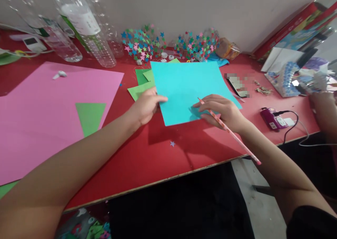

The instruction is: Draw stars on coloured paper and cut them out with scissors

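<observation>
My left hand [147,106] pinches the left edge of a bright blue sheet of paper [189,86], thumb on top and fingers beneath. The sheet is tilted, its near edge raised off the red table. My right hand [221,112] is over the sheet's near right part, with a pink patterned pencil [229,129] held between its fingers. The pencil's tip points up and left, and its pink end slants toward the table's front edge. Green paper pieces [140,90] lie partly hidden under the blue sheet. A small pale star [172,144] rests on the table in front.
A large pink sheet [47,123] bears a green paper piece [92,116] and a white earbud [60,74]. Plastic bottles [100,49] and clusters of coloured stars [143,44] stand at the back. A purple power adapter [273,119] and another person's hand [322,100] are at right.
</observation>
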The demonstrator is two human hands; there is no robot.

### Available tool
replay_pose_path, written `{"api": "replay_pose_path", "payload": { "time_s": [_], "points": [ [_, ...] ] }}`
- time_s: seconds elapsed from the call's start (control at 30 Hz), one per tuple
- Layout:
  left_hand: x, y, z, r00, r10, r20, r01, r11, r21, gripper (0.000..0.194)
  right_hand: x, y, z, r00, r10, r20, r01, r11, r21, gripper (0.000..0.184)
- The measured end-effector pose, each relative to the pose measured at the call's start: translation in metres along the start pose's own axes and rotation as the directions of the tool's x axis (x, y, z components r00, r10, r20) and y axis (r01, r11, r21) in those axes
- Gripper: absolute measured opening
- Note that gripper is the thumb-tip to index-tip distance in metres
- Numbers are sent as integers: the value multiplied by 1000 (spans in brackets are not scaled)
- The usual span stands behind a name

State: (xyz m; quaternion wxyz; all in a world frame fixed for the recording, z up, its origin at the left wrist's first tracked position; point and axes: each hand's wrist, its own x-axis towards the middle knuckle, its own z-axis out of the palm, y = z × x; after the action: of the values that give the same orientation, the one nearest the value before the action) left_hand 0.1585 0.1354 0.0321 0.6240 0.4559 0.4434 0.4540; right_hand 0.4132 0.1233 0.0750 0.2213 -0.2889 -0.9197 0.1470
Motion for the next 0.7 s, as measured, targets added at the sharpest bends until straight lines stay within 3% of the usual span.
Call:
{"api": "replay_pose_path", "payload": {
  "time_s": [0.07,0.17,0.23,0.33,0.4,0.47,0.53,0.6,0.63,0.7],
  "points": [
    [-5,-10,7,988,-90,126,79,993,85,28,-2,4,-2,994,55,-89,-56,998,-11,16],
    [-12,-25,18,957,-152,247,105,975,194,28,2,22,0,956,148,-252,-177,980,-95,20],
    [-15,-29,21,938,-159,307,72,959,276,26,7,37,7,941,178,-290,-230,960,-158,25],
    [-15,-26,19,919,-141,368,-29,907,421,20,17,55,22,905,247,-345,-325,927,-188,15],
    [-15,-19,15,930,-100,353,-115,835,538,13,23,62,31,899,231,-373,-328,918,-224,14],
    [-19,-10,12,956,-8,293,-195,728,657,20,29,65,37,932,168,-320,-268,916,-299,16],
    [-26,-2,14,964,101,244,-253,619,743,25,34,66,41,979,95,-183,-161,906,-392,19],
    [-36,2,21,938,158,308,-345,496,797,23,37,65,44,998,41,-43,-56,893,-447,21],
    [-42,1,25,907,161,389,-419,411,809,22,38,65,46,1000,24,5,-19,889,-457,22],
    [-52,-4,33,768,103,632,-640,84,764,19,38,65,50,999,9,47,13,890,-455,24]
  ]
}}
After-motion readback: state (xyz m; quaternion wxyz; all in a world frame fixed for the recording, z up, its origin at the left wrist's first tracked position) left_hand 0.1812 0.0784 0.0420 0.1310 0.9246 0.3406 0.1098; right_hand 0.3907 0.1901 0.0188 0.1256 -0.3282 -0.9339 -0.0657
